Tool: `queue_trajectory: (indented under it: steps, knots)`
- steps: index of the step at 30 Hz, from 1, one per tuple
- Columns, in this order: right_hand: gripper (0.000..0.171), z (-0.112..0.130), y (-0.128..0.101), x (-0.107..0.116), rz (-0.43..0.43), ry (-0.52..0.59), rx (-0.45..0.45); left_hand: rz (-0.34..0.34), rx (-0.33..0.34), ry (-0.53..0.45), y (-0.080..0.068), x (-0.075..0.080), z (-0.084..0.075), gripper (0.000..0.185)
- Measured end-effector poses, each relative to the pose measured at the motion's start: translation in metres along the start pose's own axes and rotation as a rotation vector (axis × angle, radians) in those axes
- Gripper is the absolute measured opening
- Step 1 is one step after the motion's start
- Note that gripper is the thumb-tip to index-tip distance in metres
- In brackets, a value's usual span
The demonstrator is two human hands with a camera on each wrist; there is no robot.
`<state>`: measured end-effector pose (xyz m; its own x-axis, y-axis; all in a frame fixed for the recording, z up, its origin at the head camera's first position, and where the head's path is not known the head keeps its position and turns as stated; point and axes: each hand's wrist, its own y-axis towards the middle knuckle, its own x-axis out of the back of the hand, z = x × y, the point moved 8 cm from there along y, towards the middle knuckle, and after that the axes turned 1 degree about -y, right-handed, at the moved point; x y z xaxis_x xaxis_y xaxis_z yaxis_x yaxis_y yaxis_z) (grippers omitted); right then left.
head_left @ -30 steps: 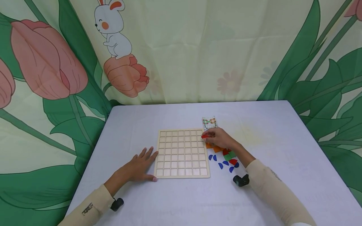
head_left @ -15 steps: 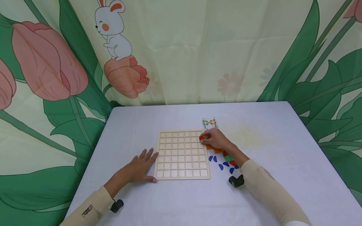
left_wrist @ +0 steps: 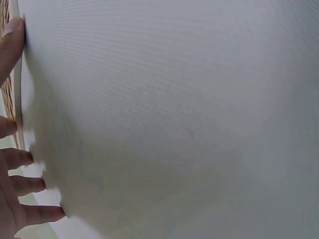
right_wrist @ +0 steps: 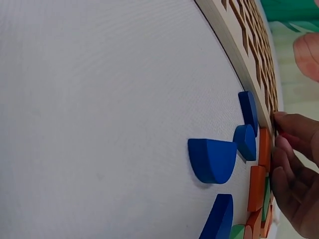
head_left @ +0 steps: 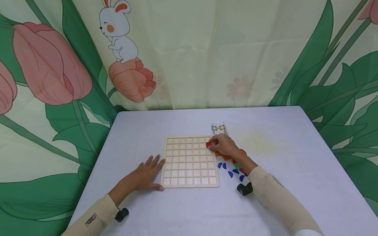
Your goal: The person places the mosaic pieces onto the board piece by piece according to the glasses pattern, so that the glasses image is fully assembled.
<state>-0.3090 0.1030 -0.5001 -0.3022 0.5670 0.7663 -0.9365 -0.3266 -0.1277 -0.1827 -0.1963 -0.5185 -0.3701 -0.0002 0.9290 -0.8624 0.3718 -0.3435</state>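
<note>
The work looks barely begun: every cell that shows of the wooden grid board (head_left: 190,161), at the centre of the head view, is bare wood, and the right hand (head_left: 225,145), just right of centre, pinches a red piece (head_left: 208,144) between fingertips and thumb over a cell in the board's rightmost column, near its upper right corner; whether the piece is seated yet cannot be told. So at most one piece is going in, and the rest of the board is left to fill. The left hand (head_left: 146,173) lies flat with fingers spread on the white table (head_left: 280,157), its thumb and fingertips against the board's lower left edge, holding nothing. Counting: one board, seven cells across and six down as far as they can be made out; one small pattern card (head_left: 219,128) above the right hand; five or so blue half-round pieces (head_left: 233,170) loose below and right of the board, four of them close in the right wrist view (right_wrist: 212,159); a few orange pieces (right_wrist: 257,186) and some green and red ones, partly hidden under the right forearm, too covered to count
</note>
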Motion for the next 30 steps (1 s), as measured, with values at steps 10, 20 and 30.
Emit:
queue_trajectory:
  steps: [10, 20, 30]
  knots:
    - [0.023, -0.0024, 0.0015, 0.0012, -0.002, -0.021, -0.028, -0.006, -0.007, 0.001, 0.0003, 0.0034, -0.0020, 0.112]
    - [0.022, -0.0006, 0.0020, 0.0002, 0.007, -0.062, -0.054, -0.008, 0.001, 0.001, -0.0017, 0.0003, -0.0014, 0.112]
    - [0.023, -0.0029, 0.0007, 0.0042, 0.016, -0.036, -0.014, -0.010, -0.002, 0.017, -0.0011, -0.0008, -0.0010, 0.113]
